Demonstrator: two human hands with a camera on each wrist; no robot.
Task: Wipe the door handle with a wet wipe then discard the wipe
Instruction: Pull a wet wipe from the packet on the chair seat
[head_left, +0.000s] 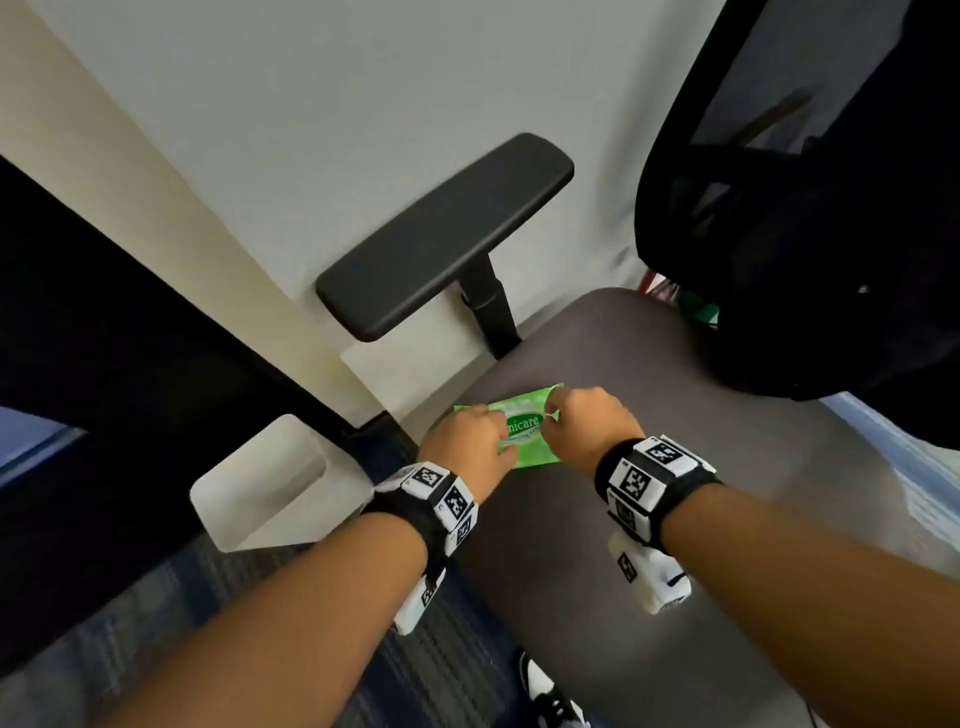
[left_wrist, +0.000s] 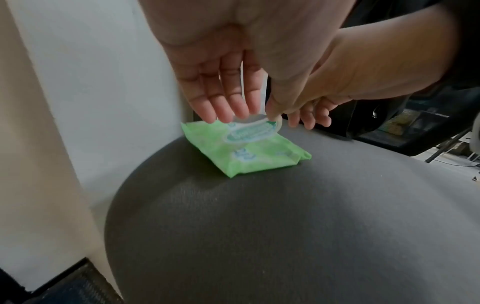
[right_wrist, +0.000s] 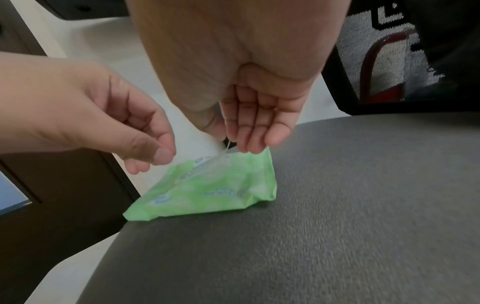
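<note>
A green wet wipe pack (head_left: 522, 410) (left_wrist: 259, 156) (right_wrist: 207, 191) lies on the grey chair seat (head_left: 649, 545), near its far left edge. My left hand (head_left: 470, 441) (left_wrist: 257, 115) is over the pack's left end and pinches the clear flap (left_wrist: 249, 121) between index finger and thumb. My right hand (head_left: 582, 421) (right_wrist: 228, 142) is at the right end, and its thumb and index finger pinch a thin lifted edge of film (right_wrist: 221, 156). No door handle is in view.
The chair's black armrest (head_left: 441, 239) stands just beyond the pack, against a white wall (head_left: 311, 104). The black mesh backrest (head_left: 805, 234) rises at the right. A dark panel (head_left: 104, 338) and a pale boxy fixture (head_left: 260, 483) are at the left, over dark carpet (head_left: 182, 613).
</note>
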